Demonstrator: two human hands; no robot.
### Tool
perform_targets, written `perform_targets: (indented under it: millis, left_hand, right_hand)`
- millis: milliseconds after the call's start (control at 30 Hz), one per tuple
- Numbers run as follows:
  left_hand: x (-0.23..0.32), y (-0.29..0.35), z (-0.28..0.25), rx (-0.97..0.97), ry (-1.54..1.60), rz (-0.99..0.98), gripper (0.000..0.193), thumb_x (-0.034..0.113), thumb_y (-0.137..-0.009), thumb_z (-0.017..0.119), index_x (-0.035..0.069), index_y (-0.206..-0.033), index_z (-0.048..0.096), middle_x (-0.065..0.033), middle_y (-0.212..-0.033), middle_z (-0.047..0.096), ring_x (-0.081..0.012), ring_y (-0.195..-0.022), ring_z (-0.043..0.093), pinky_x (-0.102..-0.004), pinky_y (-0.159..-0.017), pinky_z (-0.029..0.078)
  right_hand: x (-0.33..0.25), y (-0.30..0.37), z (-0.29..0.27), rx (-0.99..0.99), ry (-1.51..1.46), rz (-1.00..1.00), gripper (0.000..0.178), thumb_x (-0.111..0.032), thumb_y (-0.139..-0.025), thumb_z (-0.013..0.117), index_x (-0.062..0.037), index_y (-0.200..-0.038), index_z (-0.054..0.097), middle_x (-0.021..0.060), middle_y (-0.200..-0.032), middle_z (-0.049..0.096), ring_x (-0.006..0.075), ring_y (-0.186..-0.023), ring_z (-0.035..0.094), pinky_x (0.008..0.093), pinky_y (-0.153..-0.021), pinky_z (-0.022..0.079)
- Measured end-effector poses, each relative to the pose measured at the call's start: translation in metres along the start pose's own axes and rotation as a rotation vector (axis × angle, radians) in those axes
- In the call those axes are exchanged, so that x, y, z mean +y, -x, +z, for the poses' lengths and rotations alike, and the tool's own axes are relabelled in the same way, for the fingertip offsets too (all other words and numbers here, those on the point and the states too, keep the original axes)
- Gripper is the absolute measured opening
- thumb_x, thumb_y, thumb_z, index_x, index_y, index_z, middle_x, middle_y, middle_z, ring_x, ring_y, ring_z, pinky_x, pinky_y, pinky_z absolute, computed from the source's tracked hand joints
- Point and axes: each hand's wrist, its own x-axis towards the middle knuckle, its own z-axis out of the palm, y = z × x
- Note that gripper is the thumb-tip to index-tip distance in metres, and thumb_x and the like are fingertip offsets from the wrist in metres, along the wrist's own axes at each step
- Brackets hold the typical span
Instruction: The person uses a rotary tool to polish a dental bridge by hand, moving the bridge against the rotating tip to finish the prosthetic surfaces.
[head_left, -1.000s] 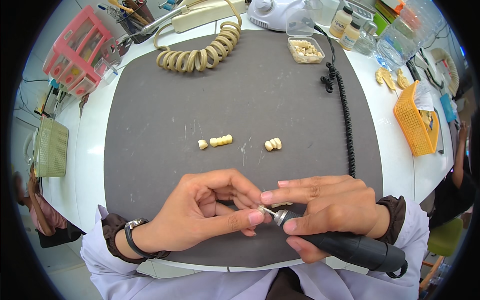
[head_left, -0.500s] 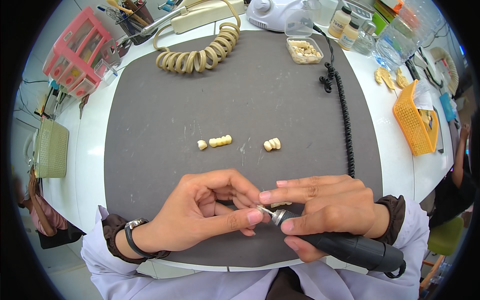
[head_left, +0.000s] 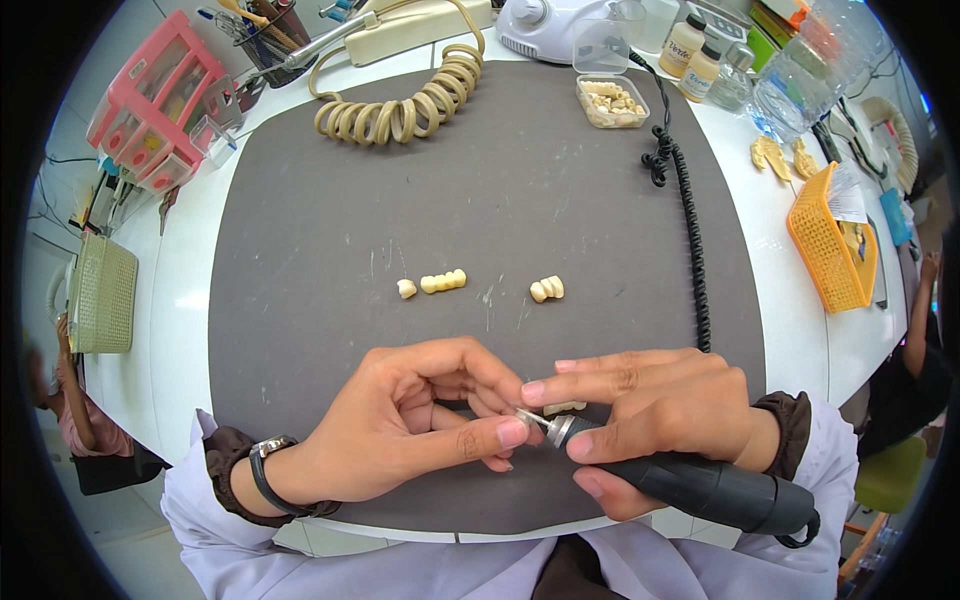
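Note:
My right hand (head_left: 670,415) grips a black rotary handpiece (head_left: 715,492), its thin metal bit pointing left. In my left hand (head_left: 430,410), thumb and fingers pinch a small pale piece, probably a dental crown (head_left: 528,424), mostly hidden by the fingertips. The bit's tip meets this piece, and a right fingertip rests against the left fingers. Just beyond the handpiece nose, partly covered by my right hand, lies a pale tooth-coloured piece (head_left: 565,407). Farther off on the grey mat (head_left: 460,210) are a single crown (head_left: 406,289), a longer dental bridge (head_left: 443,281) and a shorter bridge (head_left: 547,289).
The handpiece's black coiled cord (head_left: 690,230) runs along the mat's right side. A beige coiled hose (head_left: 400,118) and an open clear box of tooth pieces (head_left: 611,103) sit at the back. Left stands a pink drawer unit (head_left: 160,100); right, a yellow basket (head_left: 830,240). Other people sit at both sides.
The handpiece has shifted very slightly to the right and down with my right hand. My left hand keeps its pinch almost unmoved; the pieces on the mat stay put.

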Motion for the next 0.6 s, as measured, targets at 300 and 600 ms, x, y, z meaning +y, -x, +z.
perform_targets:
  millis: [300,600]
  left_hand:
    - [-0.0005,0.0001,-0.0004,-0.004,0.014,0.004,0.023,0.004,-0.093,0.067,-0.006,-0.112,0.059,-0.0142,-0.101,0.066,-0.0152,-0.096,0.066,-0.0274,-0.078,0.062]
    - [0.0006,0.0004,0.0003,0.012,-0.005,0.002,0.023,0.004,-0.092,0.068,-0.006,-0.111,0.060,-0.0138,-0.100,0.066,-0.0147,-0.095,0.065,-0.0273,-0.078,0.062]
  right_hand:
    - [-0.0005,-0.0008,-0.0003,-0.004,0.031,-0.023,0.013,0.000,-0.074,0.074,-0.0018,-0.086,0.067,0.0085,-0.079,0.068,0.0302,-0.103,0.070,0.0435,-0.089,0.059]
    - [-0.0001,-0.0008,-0.0005,-0.017,0.019,-0.021,0.012,0.001,-0.075,0.073,-0.0016,-0.085,0.067,0.0087,-0.079,0.068,0.0305,-0.104,0.070,0.0439,-0.090,0.058]
